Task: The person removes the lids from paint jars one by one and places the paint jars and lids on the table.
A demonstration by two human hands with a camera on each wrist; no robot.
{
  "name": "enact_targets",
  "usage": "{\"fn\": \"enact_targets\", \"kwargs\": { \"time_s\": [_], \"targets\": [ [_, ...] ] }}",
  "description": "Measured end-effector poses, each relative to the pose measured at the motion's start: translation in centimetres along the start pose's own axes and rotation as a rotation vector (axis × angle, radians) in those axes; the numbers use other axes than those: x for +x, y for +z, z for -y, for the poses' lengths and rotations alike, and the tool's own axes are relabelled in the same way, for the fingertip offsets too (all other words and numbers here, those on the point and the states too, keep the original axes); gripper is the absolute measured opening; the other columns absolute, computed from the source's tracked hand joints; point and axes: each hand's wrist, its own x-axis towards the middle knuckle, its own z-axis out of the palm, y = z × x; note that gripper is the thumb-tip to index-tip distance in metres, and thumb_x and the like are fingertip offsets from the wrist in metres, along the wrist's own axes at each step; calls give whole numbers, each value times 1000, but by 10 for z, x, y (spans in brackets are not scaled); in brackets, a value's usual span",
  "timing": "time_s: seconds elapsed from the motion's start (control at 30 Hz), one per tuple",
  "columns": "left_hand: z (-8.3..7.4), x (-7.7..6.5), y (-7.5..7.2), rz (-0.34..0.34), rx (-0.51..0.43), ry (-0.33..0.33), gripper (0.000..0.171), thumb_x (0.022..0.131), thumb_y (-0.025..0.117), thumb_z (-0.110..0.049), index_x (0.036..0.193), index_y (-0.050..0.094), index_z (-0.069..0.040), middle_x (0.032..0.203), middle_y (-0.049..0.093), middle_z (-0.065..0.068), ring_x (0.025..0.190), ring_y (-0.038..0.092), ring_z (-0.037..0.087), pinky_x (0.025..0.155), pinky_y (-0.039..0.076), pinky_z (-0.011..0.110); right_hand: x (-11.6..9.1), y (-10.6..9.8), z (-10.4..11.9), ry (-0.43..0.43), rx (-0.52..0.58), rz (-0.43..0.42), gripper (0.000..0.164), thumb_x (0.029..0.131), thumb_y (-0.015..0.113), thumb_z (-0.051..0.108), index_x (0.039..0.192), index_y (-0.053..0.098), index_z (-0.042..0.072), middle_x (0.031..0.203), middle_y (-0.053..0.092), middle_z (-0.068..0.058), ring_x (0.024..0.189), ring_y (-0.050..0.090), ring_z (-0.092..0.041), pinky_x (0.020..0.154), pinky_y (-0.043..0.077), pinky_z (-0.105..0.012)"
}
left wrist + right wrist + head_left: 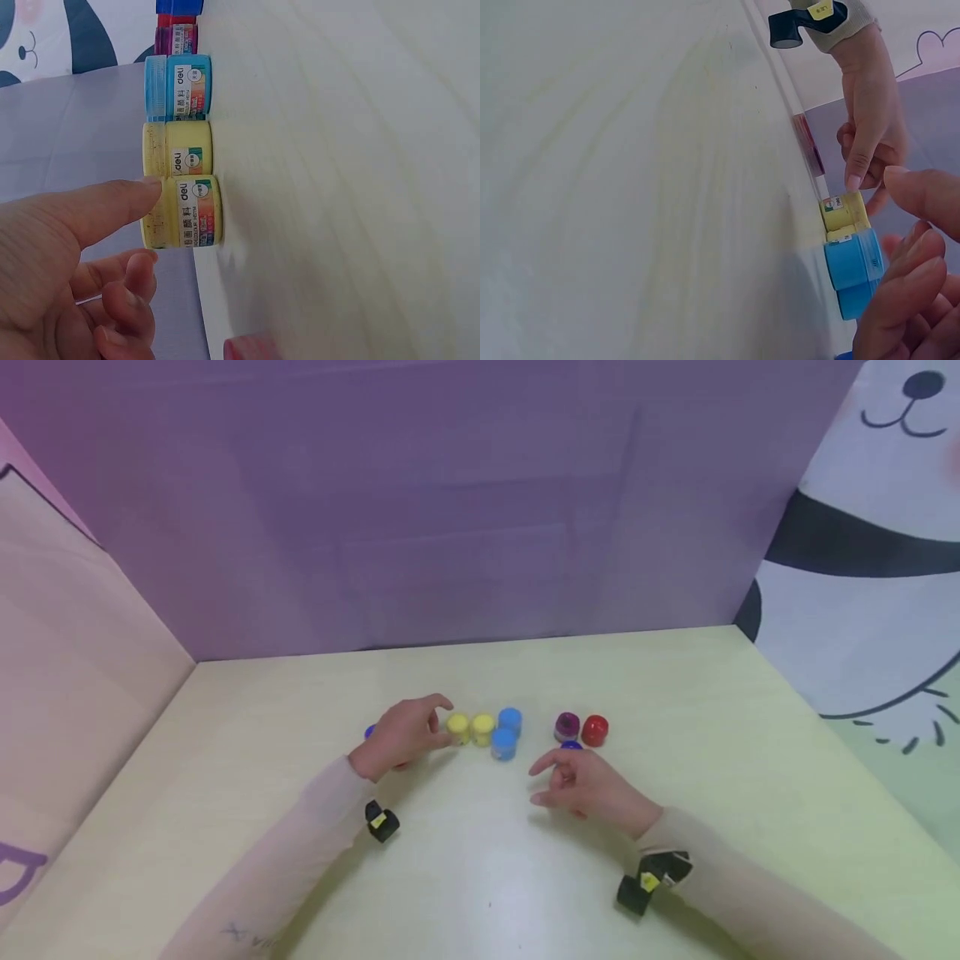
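Observation:
My left hand point(405, 733) is beside two small yellow paint jars point(458, 728), its thumb and index finger spread. In the left wrist view the thumb tip point(150, 193) is right at the lid of the nearer yellow jar point(199, 214), and the other fingers curl loosely. Two light blue jars point(504, 743) stand just right of the yellow ones. My right hand point(592, 789) hovers right of them with thumb and index finger apart, nothing between them. It partly hides a dark blue jar point(571, 746).
Purple point(567, 727) and red point(596, 731) jars stand behind the right hand. Another blue jar point(370, 732) shows behind the left hand, mostly hidden. All are on a pale wooden table point(480, 860), with a purple panel point(465, 510) along its back edge.

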Motion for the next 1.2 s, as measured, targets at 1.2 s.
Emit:
{"fn": "enact_targets", "kwargs": {
  "time_s": [1.2],
  "targets": [
    [-7,-9,-3,-11,29,34,34,82,74,-28,109,63,-10,71,55,-1,61,48,14,56,39,26,1,2,-5,4,6,28,36,80,73,15,111,60,2,66,55,-2,47,41,-11,45,35,-21]
  ]
}}
